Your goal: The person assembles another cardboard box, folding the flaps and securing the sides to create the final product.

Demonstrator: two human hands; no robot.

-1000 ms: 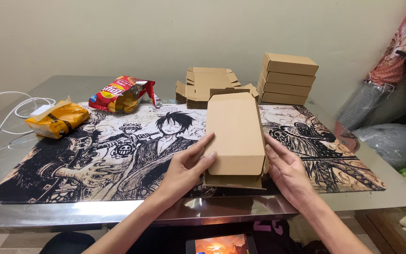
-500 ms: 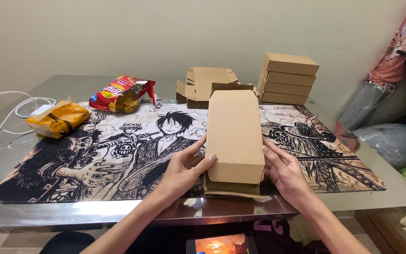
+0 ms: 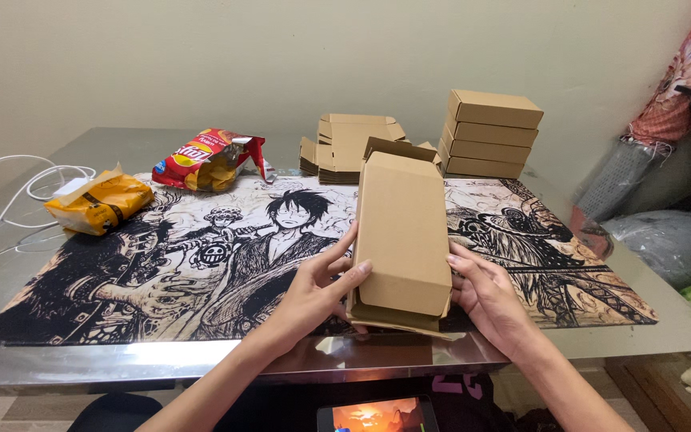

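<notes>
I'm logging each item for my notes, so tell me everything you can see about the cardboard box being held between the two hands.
The cardboard box is a plain brown, oblong mailer-style carton of thin corrugated-looking board, unprinted. Its lid is nearly closed, with flaps still showing at the near and far ends. It is tilted, its near end low over the illustrated desk mat and its far end raised. The left hand grips its left side, thumb on the lid; the right hand presses its right side.

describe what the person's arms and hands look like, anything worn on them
Both arms are bare as far as the picture shows them: no sleeves, gloves or watch in view. The left hand and the right hand show no rings or bracelets that can be made out. Fingers are slim, with short, plain nails.
</notes>
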